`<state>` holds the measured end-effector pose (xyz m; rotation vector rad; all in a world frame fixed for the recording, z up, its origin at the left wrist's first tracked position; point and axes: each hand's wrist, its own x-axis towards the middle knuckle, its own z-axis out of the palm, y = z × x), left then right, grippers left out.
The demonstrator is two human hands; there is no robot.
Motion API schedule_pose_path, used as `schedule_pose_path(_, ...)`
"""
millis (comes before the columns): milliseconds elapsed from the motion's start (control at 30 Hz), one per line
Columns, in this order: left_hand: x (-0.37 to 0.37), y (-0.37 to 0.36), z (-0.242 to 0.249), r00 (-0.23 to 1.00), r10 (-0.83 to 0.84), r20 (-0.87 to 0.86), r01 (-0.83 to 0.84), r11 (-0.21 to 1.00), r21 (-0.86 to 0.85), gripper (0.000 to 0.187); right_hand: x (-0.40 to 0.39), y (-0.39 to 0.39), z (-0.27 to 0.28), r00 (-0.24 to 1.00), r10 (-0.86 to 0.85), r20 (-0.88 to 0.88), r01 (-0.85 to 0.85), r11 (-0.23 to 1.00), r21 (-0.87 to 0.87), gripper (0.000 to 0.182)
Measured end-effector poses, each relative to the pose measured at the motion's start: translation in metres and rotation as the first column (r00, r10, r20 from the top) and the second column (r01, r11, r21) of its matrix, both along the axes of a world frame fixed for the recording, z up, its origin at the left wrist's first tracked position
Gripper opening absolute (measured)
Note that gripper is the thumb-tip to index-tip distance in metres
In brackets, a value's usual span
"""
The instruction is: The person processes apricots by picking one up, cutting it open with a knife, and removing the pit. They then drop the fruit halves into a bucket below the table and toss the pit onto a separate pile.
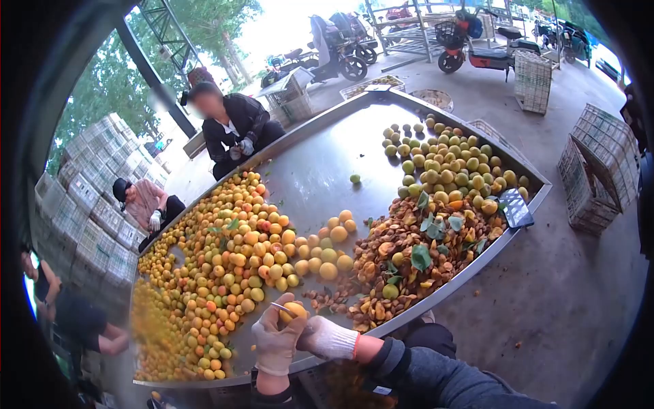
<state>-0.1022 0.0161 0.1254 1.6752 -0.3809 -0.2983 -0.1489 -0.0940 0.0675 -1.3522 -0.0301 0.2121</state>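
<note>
My left hand [278, 341], in a pale work glove, is closed round a yellow-orange apricot [293, 311] just above the near rim of the metal table. A thin metal blade [282, 309] lies across the fruit's upper left side; its handle is hidden. Close against the left hand, my right hand [332, 339] in a white knitted glove has its fingers curled in. What those fingers grip is hidden. Beyond my hands lies a big heap of orange and yellow apricots [238, 255]. A pile of brown pits and torn fruit pieces [402, 262] with green leaves sits to the right.
The raised metal table rim [436, 305] runs along my side. Greener apricots [456, 160] fill the far right corner, near a phone-like dark slab [516, 208]. Two people [235, 129] sit along the far left edge; another person [78, 313] is at left. Stacked crates [102, 191] stand behind them.
</note>
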Motion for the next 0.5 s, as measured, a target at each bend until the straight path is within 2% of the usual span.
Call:
schedule_pose_path(67, 0.001, 0.003, -0.002, 0.998, -0.063, 0.005, 0.063, 0.998, 0.0, 0.049, 0.0, -0.006, 0.004, 0.998, 0.036, -0.049, -0.037, 0.999, -0.03, 0.021)
schedule_pose_path(133, 0.003, 0.006, -0.007, 0.978, -0.195, -0.071, 0.172, 0.955, -0.241, 0.046, -0.001, -0.009, 0.0, 0.992, 0.081, -0.1, -0.087, 0.995, -0.056, 0.02)
schedule_pose_path(167, 0.011, 0.009, -0.008, 0.98, -0.186, -0.064, 0.166, 0.956, -0.24, 0.046, -0.003, -0.009, -0.009, 0.996, 0.022, 0.086, -0.017, 0.998, -0.053, 0.02)
schedule_pose_path(200, 0.023, 0.015, -0.008, 0.946, -0.221, -0.236, 0.075, 0.859, -0.506, 0.044, -0.006, -0.008, -0.015, 0.963, -0.036, 0.266, 0.046, 0.999, -0.029, 0.019)
schedule_pose_path(233, 0.03, 0.022, -0.009, 0.876, -0.295, -0.381, -0.073, 0.701, -0.709, 0.042, -0.008, -0.013, -0.009, 0.983, -0.043, 0.178, 0.061, 0.993, -0.1, 0.015)
schedule_pose_path(267, 0.028, 0.024, -0.014, 0.996, -0.072, -0.058, 0.023, 0.806, -0.592, 0.037, -0.013, -0.02, 0.0, 0.984, -0.132, 0.116, 0.135, 0.991, -0.016, 0.015)
schedule_pose_path(300, 0.032, 0.03, -0.02, 0.997, -0.054, -0.056, 0.011, 0.808, -0.589, 0.037, -0.02, -0.03, 0.018, 0.976, -0.214, 0.046, 0.212, 0.976, 0.054, 0.015)
schedule_pose_path(333, 0.038, 0.035, -0.028, 0.995, 0.045, 0.091, -0.024, 0.974, -0.227, 0.035, -0.023, -0.038, 0.032, 0.959, -0.274, -0.069, 0.28, 0.954, 0.102, 0.017)
schedule_pose_path(367, 0.039, 0.041, -0.031, 0.963, 0.081, 0.256, -0.126, 0.978, 0.166, 0.034, -0.024, -0.043, 0.04, 0.928, -0.323, -0.187, 0.351, 0.926, 0.141, 0.02)
schedule_pose_path(400, 0.026, 0.027, -0.035, 0.808, -0.023, 0.588, -0.13, 0.968, 0.216, 0.032, -0.024, -0.045, 0.04, 0.94, -0.304, -0.154, 0.328, 0.929, 0.168, 0.029)
schedule_pose_path(433, 0.01, 0.019, -0.029, 0.747, -0.133, 0.652, -0.176, 0.906, 0.386, 0.034, -0.021, -0.041, 0.036, 0.947, -0.283, -0.15, 0.307, 0.936, 0.173, 0.029)
schedule_pose_path(467, -0.002, 0.013, -0.023, 0.684, -0.255, 0.683, -0.236, 0.809, 0.538, 0.037, -0.016, -0.035, 0.028, 0.934, -0.358, -0.015, 0.358, 0.934, -0.006, 0.033)
schedule_pose_path(500, -0.005, 0.008, -0.025, 0.687, -0.244, 0.684, -0.255, 0.801, 0.542, 0.037, -0.011, -0.028, 0.018, 0.906, -0.402, 0.132, 0.421, 0.891, -0.173, 0.037)
